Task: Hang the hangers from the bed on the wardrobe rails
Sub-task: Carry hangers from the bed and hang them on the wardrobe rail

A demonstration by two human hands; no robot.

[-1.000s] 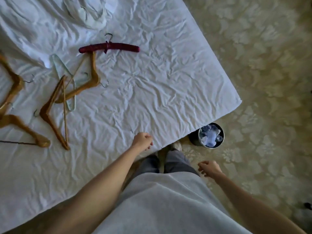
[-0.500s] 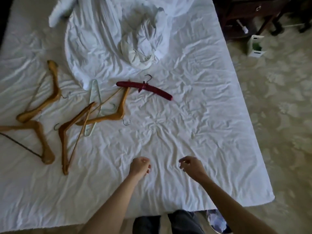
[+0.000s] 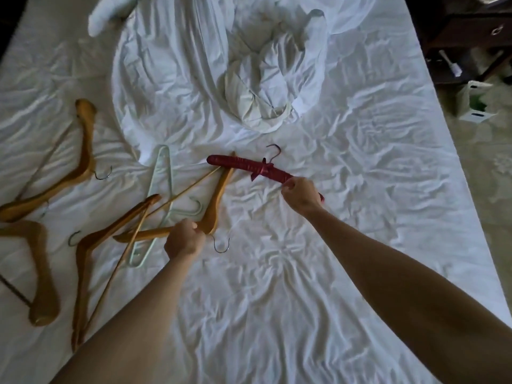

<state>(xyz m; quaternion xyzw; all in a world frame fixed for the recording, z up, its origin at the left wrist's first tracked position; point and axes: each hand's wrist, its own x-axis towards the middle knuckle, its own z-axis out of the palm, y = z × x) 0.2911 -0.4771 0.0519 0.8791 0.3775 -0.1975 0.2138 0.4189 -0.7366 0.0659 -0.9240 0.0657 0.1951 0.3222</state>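
Note:
Several hangers lie on the white bed sheet (image 3: 277, 286). A padded red hanger (image 3: 243, 165) with a bow and a dark hook lies across the middle; my right hand (image 3: 300, 194) grips its right end. My left hand (image 3: 184, 239) grips the neck of a wooden hanger (image 3: 219, 198), just left of its metal hook. Under that hanger lies a pale green plastic hanger (image 3: 160, 184). Another wooden hanger (image 3: 110, 245) lies left of my left arm, and two more wooden hangers (image 3: 80, 164) lie at the far left. The wardrobe is out of view.
A crumpled white duvet (image 3: 257, 87) is heaped at the far middle of the bed. Dark wooden furniture (image 3: 468, 31) stands beyond the bed's right edge, with a small white and green box (image 3: 475, 102) on the patterned carpet (image 3: 487, 189).
My view swung from the bed's foot up over the bed. Both hands reached forward; the right closed on the red hanger's end and the left on the wooden hanger's neck.

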